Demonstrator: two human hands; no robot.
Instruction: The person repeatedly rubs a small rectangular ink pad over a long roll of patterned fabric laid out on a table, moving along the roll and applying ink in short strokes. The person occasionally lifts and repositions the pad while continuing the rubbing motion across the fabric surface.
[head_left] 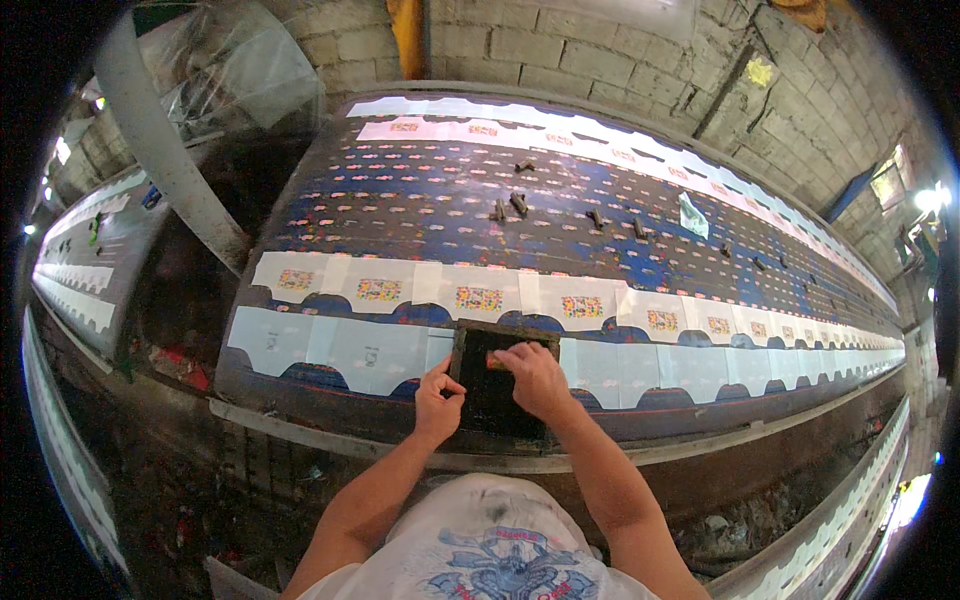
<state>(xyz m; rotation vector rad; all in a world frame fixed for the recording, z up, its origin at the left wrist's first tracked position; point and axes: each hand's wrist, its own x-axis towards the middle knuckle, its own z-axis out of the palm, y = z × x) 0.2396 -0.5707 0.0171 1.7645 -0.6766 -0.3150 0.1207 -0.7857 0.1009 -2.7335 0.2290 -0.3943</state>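
A dark rectangular printing frame (500,412) lies across the near row of pale fabric pieces, right in front of me. At its left edge is my left hand (438,402), with fingers closed on the rim. My right hand (538,380) reaches over the frame's upper part, its fingers bent down and pressed together. Beside those fingertips shows a small orange-red patch (494,360); whether it is held or part of the frame, I cannot tell. Pale pieces (385,355) with scalloped edges lie flat on both sides of the frame.
The long dark table (400,215) carries a second row of white pieces (430,283) with colourful prints. Several small dark blocks (518,204) and a crumpled clear plastic piece (693,216) lie mid-table. A curved grey post (170,140) stands left, another table (75,260) beyond it.
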